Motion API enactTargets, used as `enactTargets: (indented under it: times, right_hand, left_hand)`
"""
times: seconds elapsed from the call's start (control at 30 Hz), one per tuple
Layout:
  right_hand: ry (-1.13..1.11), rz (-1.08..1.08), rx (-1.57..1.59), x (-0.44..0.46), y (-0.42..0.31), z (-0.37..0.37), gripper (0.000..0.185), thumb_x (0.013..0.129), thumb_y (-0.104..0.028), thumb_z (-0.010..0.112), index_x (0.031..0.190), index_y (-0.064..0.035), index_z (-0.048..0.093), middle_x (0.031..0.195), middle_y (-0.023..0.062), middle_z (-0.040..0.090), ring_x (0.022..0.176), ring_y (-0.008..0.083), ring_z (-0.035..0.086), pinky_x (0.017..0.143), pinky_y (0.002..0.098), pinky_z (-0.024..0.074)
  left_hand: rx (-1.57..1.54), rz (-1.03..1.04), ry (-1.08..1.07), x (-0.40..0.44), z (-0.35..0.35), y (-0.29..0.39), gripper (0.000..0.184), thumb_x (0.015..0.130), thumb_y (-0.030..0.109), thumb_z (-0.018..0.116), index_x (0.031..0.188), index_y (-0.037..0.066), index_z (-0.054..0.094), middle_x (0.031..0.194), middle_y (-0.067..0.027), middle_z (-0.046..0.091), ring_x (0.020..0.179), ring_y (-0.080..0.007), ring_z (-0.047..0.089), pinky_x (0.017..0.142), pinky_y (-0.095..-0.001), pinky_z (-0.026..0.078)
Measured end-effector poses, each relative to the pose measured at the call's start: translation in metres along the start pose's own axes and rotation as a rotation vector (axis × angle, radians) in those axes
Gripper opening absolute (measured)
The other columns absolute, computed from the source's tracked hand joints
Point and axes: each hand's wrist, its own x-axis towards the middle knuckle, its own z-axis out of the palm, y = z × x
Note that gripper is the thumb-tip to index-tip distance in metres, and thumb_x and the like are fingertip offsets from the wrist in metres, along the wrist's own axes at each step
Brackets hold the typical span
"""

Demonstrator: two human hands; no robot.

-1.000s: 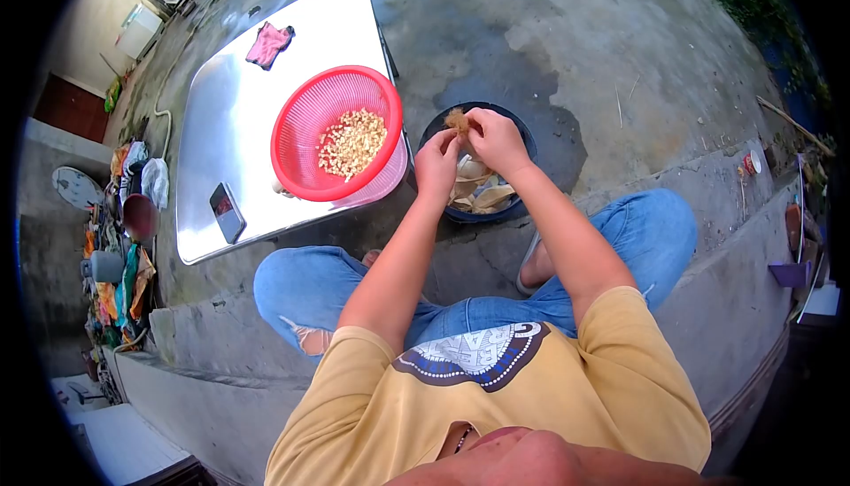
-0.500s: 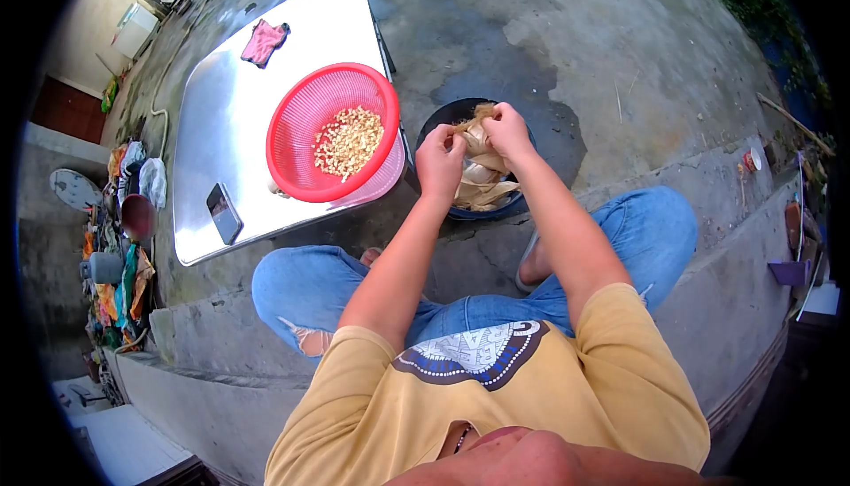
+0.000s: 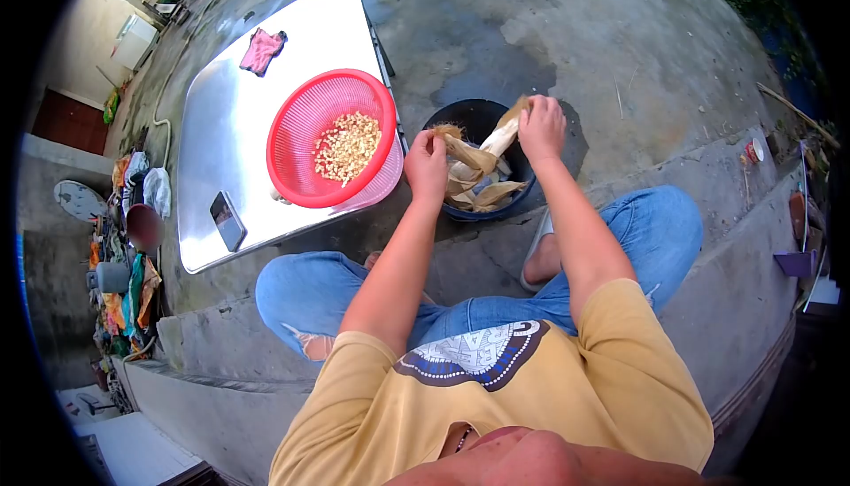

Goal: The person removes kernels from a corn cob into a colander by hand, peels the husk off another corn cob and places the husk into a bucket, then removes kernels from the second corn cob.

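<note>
Over a dark bucket (image 3: 469, 114) between my feet, both hands are up and apart, pulling at dry corn husk. My left hand (image 3: 427, 167) is closed on a strip of tan husk (image 3: 469, 157) on the left side. Closed around the upper right end is my right hand (image 3: 542, 127), with pale husk (image 3: 501, 139) running down from it toward the middle. Any cob inside is hidden. More dry husks (image 3: 496, 194) lie in the bucket below.
Left of the bucket stands a shiny metal table (image 3: 212, 132). On it are a red basket (image 3: 282, 145) with yellow corn kernels (image 3: 347, 145), a phone (image 3: 227, 220) and a pink cloth (image 3: 262, 50). A concrete step (image 3: 682, 247) runs beside my legs.
My hands have moved apart, the right one rightward and the left one slightly left and down. The husk between them has split open into two spread parts.
</note>
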Motion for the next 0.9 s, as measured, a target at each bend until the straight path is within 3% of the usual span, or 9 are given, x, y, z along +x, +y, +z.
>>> enactTargets:
  times: [0.03,0.1,0.17,0.23,0.4,0.5,0.6,0.8,0.9]
  right_hand:
    - [0.014,-0.137,0.157,0.014,-0.021,-0.020,0.018,0.090,-0.020,0.066,0.104,-0.0084,0.064,0.096,0.0135,0.066,0.090,0.0366,0.068,0.078,0.0471,0.0552]
    - [-0.390,-0.100,0.459,0.022,-0.056,-0.042,0.015,0.089,-0.022,0.066,0.100,-0.0113,0.064,0.097,0.0106,0.064,0.091,0.0352,0.067,0.076,0.0463,0.0548]
    - [-0.499,-0.249,0.307,0.014,-0.076,-0.043,0.017,0.090,-0.026,0.066,0.101,-0.0127,0.063,0.097,0.0094,0.065,0.091,0.0346,0.067,0.077,0.0469,0.0547]
    - [-0.752,-0.179,0.331,0.008,-0.088,-0.043,0.030,0.086,-0.032,0.073,0.104,-0.0107,0.063,0.103,0.0118,0.064,0.100,0.0354,0.065,0.081,0.0465,0.0543]
    - [-0.717,-0.195,0.362,-0.012,-0.092,-0.028,0.038,0.080,-0.026,0.081,0.108,-0.0094,0.062,0.107,0.0123,0.062,0.101,0.0357,0.064,0.084,0.0450,0.0533]
    - [-0.722,-0.180,0.474,-0.011,-0.083,-0.023,0.038,0.079,-0.025,0.082,0.109,-0.0090,0.064,0.104,0.0125,0.062,0.098,0.0363,0.064,0.083,0.0446,0.0526]
    - [-0.741,-0.172,0.575,-0.008,-0.075,-0.021,0.035,0.078,-0.023,0.082,0.106,-0.0078,0.066,0.100,0.0116,0.062,0.095,0.0347,0.063,0.081,0.0431,0.0516]
    - [-0.848,-0.105,0.783,-0.006,-0.058,-0.018,0.035,0.077,-0.020,0.083,0.107,-0.0077,0.070,0.091,0.0066,0.061,0.082,0.0210,0.061,0.076,0.0344,0.0499]
    - [-0.884,-0.078,0.830,-0.006,-0.055,-0.018,0.033,0.080,-0.021,0.082,0.106,-0.0063,0.070,0.090,0.0064,0.062,0.080,0.0179,0.060,0.075,0.0323,0.0501]
  left_hand:
    - [-0.029,-0.015,0.003,0.002,0.000,-0.002,0.021,0.099,0.016,0.061,0.108,-0.001,0.068,0.090,-0.0070,0.073,0.082,-0.0128,0.068,0.074,-0.0292,0.053]
    - [-0.088,-0.046,0.005,0.004,0.001,-0.003,0.021,0.099,0.017,0.061,0.107,-0.001,0.069,0.089,-0.0068,0.073,0.081,-0.0131,0.068,0.074,-0.0293,0.052]
    - [-0.073,-0.026,-0.043,0.006,0.000,-0.004,0.021,0.101,0.015,0.059,0.109,-0.002,0.067,0.094,-0.0053,0.071,0.084,-0.0109,0.067,0.074,-0.0266,0.055]
    - [-0.049,-0.018,-0.069,0.004,-0.003,0.008,0.021,0.103,0.015,0.058,0.109,-0.002,0.067,0.097,-0.0048,0.070,0.085,-0.0098,0.067,0.074,-0.0253,0.057]
    - [-0.119,-0.080,-0.085,-0.001,-0.006,0.021,0.022,0.103,0.015,0.057,0.107,-0.003,0.068,0.099,-0.0064,0.070,0.085,-0.0107,0.067,0.071,-0.0260,0.056]
    - [-0.370,-0.224,-0.091,-0.001,-0.007,0.026,0.021,0.102,0.015,0.058,0.108,-0.002,0.069,0.100,-0.0070,0.070,0.086,-0.0123,0.068,0.074,-0.0263,0.056]
    - [-0.426,-0.280,-0.140,0.001,-0.009,0.028,0.021,0.102,0.014,0.058,0.109,-0.003,0.068,0.102,-0.0089,0.071,0.090,-0.0162,0.071,0.078,-0.0277,0.058]
    - [-0.487,-0.396,-0.159,0.000,-0.008,0.029,0.023,0.102,0.012,0.057,0.111,-0.007,0.066,0.108,-0.0128,0.072,0.098,-0.0218,0.072,0.083,-0.0303,0.060]
    - [-0.513,-0.399,-0.164,-0.003,-0.007,0.033,0.022,0.102,0.012,0.058,0.112,-0.005,0.067,0.107,-0.0109,0.072,0.095,-0.0199,0.072,0.082,-0.0298,0.059]
